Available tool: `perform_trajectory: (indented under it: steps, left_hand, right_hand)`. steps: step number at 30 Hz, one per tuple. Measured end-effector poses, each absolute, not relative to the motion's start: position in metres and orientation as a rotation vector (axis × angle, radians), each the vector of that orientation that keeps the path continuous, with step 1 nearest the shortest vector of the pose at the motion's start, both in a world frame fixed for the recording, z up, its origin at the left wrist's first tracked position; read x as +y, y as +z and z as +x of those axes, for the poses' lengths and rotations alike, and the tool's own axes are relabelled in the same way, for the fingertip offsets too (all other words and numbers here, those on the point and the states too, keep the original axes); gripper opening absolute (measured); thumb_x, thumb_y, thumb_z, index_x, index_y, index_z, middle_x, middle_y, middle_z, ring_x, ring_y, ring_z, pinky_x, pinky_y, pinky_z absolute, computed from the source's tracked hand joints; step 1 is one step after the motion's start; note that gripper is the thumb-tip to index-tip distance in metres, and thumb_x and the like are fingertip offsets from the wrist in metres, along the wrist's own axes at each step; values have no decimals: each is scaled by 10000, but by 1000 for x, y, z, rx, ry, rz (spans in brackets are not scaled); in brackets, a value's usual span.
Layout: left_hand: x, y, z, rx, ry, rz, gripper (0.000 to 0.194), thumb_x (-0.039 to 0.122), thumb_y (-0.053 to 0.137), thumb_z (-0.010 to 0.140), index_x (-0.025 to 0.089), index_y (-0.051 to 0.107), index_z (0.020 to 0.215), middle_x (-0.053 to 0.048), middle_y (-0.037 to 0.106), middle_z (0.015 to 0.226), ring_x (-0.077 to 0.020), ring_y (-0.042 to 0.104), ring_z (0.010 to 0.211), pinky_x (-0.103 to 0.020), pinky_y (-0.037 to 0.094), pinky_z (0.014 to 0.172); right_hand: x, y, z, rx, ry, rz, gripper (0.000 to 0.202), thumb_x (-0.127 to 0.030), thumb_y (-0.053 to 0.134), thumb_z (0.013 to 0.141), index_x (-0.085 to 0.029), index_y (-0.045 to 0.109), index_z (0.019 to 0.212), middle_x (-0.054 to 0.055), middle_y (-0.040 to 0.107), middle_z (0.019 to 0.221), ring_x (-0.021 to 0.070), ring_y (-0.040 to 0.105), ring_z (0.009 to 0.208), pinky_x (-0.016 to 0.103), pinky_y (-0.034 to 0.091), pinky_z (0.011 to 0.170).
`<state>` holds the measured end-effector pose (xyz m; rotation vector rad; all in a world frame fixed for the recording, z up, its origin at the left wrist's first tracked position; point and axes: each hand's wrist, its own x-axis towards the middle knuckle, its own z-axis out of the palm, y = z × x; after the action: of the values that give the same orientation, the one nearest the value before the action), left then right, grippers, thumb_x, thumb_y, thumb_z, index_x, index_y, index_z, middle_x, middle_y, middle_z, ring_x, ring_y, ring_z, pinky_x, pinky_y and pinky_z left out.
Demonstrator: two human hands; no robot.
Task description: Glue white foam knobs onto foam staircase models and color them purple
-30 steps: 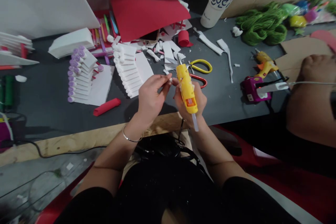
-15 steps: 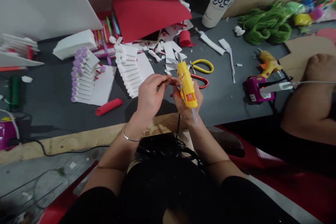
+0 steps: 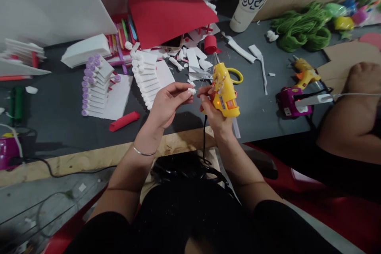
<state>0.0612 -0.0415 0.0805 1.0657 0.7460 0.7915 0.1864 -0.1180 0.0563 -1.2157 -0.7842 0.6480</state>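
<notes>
Between the thumb and fingertips of my left hand [image 3: 169, 105] is a small white piece [image 3: 192, 91], too small to make out fully. My right hand [image 3: 218, 115] is wrapped round a yellow glue gun [image 3: 224, 89], its nozzle pointing toward the back of the table and a clear glue stick out of its rear. The two hands are a short gap apart. Scissors with a yellow handle [image 3: 237, 75] lie partly behind the glue gun. Left of my left hand, a row of white rolls [image 3: 145, 79] rests on a white sheet.
Purple-tipped rolls [image 3: 93, 87], a red roll [image 3: 124, 121] and a red sheet [image 3: 172, 18] lie on the dark table. At the right are a white bottle [image 3: 248, 0], green yarn [image 3: 300, 25], another glue gun [image 3: 306, 72] and another person's arm [image 3: 354, 111].
My hands have moved apart. The right hand and glue gun have shifted right, and the white piece now shows in my left fingertips.
</notes>
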Motion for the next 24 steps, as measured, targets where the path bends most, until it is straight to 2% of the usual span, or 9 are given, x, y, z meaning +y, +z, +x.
perform_trajectory:
  steps: [3, 10, 17, 21, 24]
  left_hand:
    - [-42, 77, 62, 714, 756, 991, 352, 395, 966, 676, 203, 769, 897, 4, 757, 809, -113, 722, 723, -283, 623, 788]
    - [-47, 74, 68, 722, 905, 1001, 355, 388, 981, 657, 195, 762, 859, 14, 752, 784, -91, 689, 695, -238, 591, 731]
    - [-46, 70, 67, 769, 841, 973, 288, 373, 925, 738, 219, 767, 922, 11, 764, 813, -103, 716, 728, -249, 605, 745]
    - [-41, 68, 65, 846, 914, 1002, 305, 411, 916, 743, 235, 773, 947, 0, 774, 864, -118, 735, 780, -208, 556, 628]
    - [-38, 66, 65, 895, 935, 991, 309, 424, 908, 744, 244, 783, 960, -13, 774, 895, -126, 739, 785, -196, 504, 542]
  right_hand:
    - [-115, 55, 183, -804, 671, -1193, 355, -493, 773, 851, -279, 501, 928, -30, 718, 922, 75, 571, 553, 245, 529, 477]
    - [-115, 59, 181, -809, 667, -1202, 367, -514, 761, 876, -282, 483, 933, -21, 734, 961, 82, 545, 543, 264, 521, 483]
    - [-115, 54, 187, -860, 625, -1254, 339, -520, 742, 889, -294, 499, 955, 14, 754, 1016, 141, 659, 663, 312, 582, 542]
    - [-126, 55, 188, -899, 679, -1271, 295, -501, 765, 882, -269, 590, 931, 20, 800, 1030, 136, 698, 687, 265, 574, 489]
    - [-133, 59, 193, -897, 658, -1275, 237, -452, 781, 878, -261, 652, 936, 34, 800, 1120, 124, 695, 664, 250, 557, 458]
